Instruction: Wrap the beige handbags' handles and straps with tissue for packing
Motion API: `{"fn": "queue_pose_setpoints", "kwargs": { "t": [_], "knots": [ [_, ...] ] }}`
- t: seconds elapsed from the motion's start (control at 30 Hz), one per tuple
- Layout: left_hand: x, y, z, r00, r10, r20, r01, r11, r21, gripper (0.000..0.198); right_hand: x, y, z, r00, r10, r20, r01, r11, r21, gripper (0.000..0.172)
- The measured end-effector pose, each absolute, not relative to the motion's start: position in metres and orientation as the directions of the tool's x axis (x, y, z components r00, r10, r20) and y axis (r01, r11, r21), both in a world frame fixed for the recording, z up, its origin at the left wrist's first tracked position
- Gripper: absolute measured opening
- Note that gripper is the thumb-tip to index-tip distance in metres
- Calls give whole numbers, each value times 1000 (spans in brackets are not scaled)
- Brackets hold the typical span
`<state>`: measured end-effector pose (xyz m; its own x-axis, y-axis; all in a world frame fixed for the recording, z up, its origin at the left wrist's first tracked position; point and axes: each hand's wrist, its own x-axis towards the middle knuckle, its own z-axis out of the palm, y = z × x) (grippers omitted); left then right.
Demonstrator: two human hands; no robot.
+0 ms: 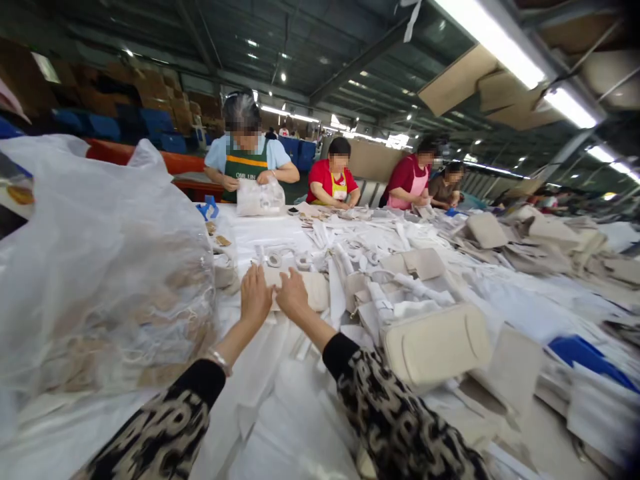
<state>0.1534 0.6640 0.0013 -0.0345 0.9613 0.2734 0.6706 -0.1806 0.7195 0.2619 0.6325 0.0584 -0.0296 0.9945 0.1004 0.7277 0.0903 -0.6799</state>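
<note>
On the table (273, 235), you're pressing left hand (255, 297) and right hand (291, 293) flat onto a beige panel (317, 291), fingers together.

White letters cross the chest of the dark green apron (244, 167) on the person at the far edge of the white-covered counter (273, 230). They seem to read "OMI LIN", too small to confirm. Nothing else is legible.

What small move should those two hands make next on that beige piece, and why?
Probably draw the beige piece slightly toward the body: the left hand and right hand meet on its left end, and white strips crowd close around it.
</note>
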Motion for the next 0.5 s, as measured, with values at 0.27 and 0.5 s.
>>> {"fn": "queue_pose_setpoints", "kwargs": {
  "t": [0.27, 0.5],
  "knots": [
    [196, 554, 13, 313, 915, 254, 340, -357, 870, 45, 409, 432, 93, 102, 977, 187, 445, 124, -887, 33],
    [320, 587, 14, 351, 888, -296, -44, 332, 942, 29, 614, 408, 70, 800, 598, -51, 154, -286, -946, 84]
  ]
}}
